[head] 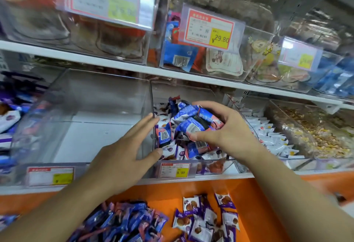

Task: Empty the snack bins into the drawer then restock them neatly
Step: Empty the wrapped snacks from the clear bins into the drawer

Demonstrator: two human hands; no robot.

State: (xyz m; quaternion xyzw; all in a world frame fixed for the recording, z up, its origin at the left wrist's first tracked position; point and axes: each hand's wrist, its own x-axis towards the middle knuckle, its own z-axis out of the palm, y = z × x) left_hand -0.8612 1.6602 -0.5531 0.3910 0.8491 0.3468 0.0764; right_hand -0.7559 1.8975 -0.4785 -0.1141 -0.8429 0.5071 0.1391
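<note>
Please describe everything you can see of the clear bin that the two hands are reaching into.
The clear bin looks like transparent hard plastic, open on top, standing on the lower shelf between an emptier bin and one with white packets. It holds blue-and-pink wrapped snacks over white-and-purple packets. A price tag reading 9.90 sits on its front. The left hand rests straight fingers along its left wall; the right hand grips a bunch of blue snacks inside.
</note>
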